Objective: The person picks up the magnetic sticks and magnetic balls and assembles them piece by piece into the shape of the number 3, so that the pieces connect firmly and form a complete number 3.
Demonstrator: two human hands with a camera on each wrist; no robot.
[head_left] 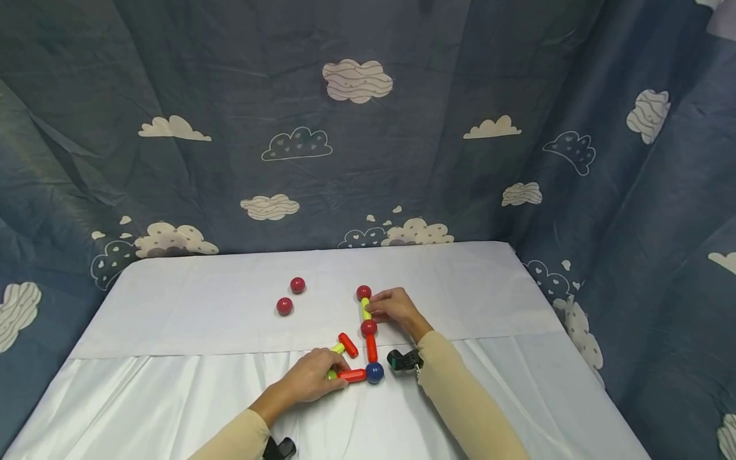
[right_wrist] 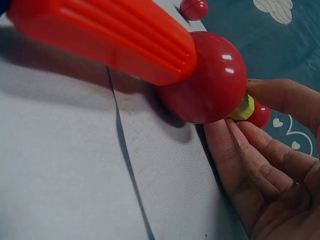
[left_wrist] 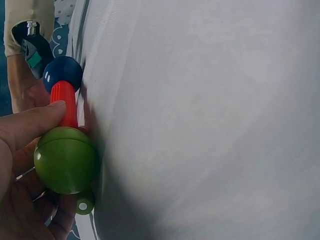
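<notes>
Left hand (head_left: 310, 375) pinches a partly covered red rod (left_wrist: 63, 93); right hand (head_left: 397, 308) pinches a yellow rod (head_left: 365, 307), also partly hidden

Gap left, centre blocked

I have room on the table (head_left: 329, 313) between the two loose red balls (head_left: 284, 306) and the ball-and-rod chain (head_left: 371, 349). Closer in, that chain, the short red rod (head_left: 348, 345) and the left hand (head_left: 313, 375) block me; the right hand (head_left: 398, 308) crowds its far end.

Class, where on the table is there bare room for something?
White cloth lies bare left of the two loose red balls and right of the right hand. Crowded: around the left hand, green ball and blue ball.
</notes>
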